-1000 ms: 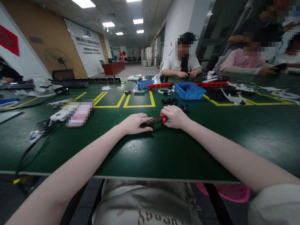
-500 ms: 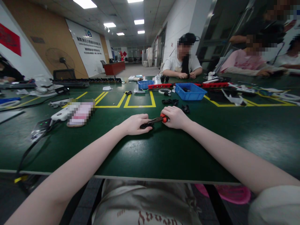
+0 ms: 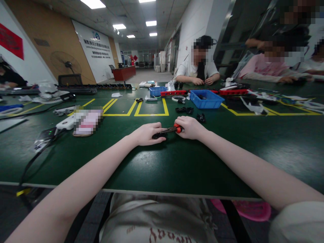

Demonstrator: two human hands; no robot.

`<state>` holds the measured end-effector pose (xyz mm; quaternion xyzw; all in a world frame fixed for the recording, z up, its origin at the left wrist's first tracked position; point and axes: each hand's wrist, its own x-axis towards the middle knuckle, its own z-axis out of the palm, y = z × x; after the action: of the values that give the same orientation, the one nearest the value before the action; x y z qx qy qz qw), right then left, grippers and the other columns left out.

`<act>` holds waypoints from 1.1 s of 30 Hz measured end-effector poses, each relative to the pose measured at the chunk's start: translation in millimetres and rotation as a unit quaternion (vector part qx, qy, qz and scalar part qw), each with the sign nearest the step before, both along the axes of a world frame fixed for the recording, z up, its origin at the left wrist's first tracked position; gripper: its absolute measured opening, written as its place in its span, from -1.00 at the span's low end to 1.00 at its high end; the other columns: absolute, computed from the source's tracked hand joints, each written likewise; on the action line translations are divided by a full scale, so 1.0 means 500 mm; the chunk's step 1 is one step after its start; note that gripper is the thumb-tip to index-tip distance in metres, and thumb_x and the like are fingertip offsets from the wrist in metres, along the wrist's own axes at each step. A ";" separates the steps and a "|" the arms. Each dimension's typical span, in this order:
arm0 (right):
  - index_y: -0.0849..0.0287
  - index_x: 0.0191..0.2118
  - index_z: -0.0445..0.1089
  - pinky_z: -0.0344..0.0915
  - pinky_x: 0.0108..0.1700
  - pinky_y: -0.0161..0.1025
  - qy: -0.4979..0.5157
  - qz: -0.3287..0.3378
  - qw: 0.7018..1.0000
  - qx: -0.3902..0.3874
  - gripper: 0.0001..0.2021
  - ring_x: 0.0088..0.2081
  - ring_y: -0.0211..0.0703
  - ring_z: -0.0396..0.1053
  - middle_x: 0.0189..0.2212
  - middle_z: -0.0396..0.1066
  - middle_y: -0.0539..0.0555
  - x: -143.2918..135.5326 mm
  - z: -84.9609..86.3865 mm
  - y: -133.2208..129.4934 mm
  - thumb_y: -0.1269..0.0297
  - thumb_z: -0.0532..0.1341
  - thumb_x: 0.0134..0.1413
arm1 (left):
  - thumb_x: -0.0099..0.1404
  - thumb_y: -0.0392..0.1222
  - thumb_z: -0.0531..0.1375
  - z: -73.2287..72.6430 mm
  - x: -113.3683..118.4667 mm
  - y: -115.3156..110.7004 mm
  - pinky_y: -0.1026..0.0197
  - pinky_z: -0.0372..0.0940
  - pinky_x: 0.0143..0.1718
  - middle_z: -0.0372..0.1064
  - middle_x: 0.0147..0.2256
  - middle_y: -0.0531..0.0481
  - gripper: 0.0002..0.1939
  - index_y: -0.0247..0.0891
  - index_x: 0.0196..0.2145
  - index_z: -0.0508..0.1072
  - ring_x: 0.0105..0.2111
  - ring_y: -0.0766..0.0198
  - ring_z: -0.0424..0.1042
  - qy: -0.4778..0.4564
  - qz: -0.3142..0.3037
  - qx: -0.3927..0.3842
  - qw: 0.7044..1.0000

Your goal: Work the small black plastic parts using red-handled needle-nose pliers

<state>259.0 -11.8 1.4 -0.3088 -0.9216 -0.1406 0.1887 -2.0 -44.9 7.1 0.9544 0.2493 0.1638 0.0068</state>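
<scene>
My right hand is closed round the red handles of a pair of pliers. Their dark jaws point left and reach the small black part in my left hand. Fingers and thumb of the left hand pinch that part, partly hiding it; its exact kind cannot be made out. Both hands are low over the green table. Just beyond the right hand lie a black bundle and some black pieces.
A blue bin stands beyond my right hand, a smaller blue bin farther back. To the left lie a phone-like pink object and a white power strip. A co-worker sits across the table; other people are at the right.
The view has shifted very slightly. Both hands keep their hold on the pliers and the black part, with the pliers' jaws still at the part.
</scene>
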 end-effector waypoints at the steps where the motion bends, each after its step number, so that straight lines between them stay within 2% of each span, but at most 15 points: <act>1: 0.15 -0.36 0.28 0.14 -0.27 -0.19 -0.001 0.001 1.000 0.000 -0.91 -0.34 -0.08 0.26 -0.39 0.35 0.12 0.000 0.000 0.000 0.30 0.16 -0.05 | 0.43 0.07 0.04 0.000 0.000 0.000 0.19 0.31 -0.19 0.34 -0.19 -0.11 -0.53 -0.31 0.09 0.40 -0.24 0.17 0.41 0.001 0.000 0.002 1.000; 8: 0.16 -0.34 0.31 0.13 -0.27 -0.18 -0.008 0.003 1.000 0.005 -0.89 -0.33 -0.07 0.26 -0.39 0.37 0.12 -0.002 0.000 0.000 0.30 0.17 -0.07 | 0.42 0.07 0.05 0.001 0.002 0.000 0.20 0.29 -0.20 0.35 -0.20 -0.12 -0.56 -0.32 0.03 0.43 -0.24 0.17 0.39 0.016 -0.003 0.026 1.000; 15: 0.19 -0.29 0.35 0.09 -0.23 -0.14 0.003 -0.017 1.000 0.022 -0.85 -0.25 -0.01 0.29 -0.32 0.40 0.17 -0.001 0.002 -0.004 0.30 0.16 -0.03 | 0.42 0.06 0.05 0.006 0.003 -0.002 0.21 0.28 -0.24 0.33 -0.21 -0.10 -0.56 -0.28 0.07 0.42 -0.28 0.19 0.38 0.013 0.001 0.018 1.000; 33: 0.12 -0.37 0.27 0.14 -0.25 -0.18 -0.007 -0.001 1.000 -0.018 -0.91 -0.33 -0.08 0.28 -0.40 0.36 0.09 0.001 0.006 0.001 0.28 0.17 -0.05 | 0.42 0.00 0.05 0.006 -0.001 -0.003 0.18 0.32 -0.17 0.34 -0.18 -0.13 -0.54 -0.31 0.15 0.37 -0.24 0.17 0.40 -0.011 0.000 0.020 1.000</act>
<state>259.3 -11.1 4.6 -0.3117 -0.9251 -0.1259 0.1763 -2.4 -46.2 10.2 0.9526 0.2456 0.1796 -0.0090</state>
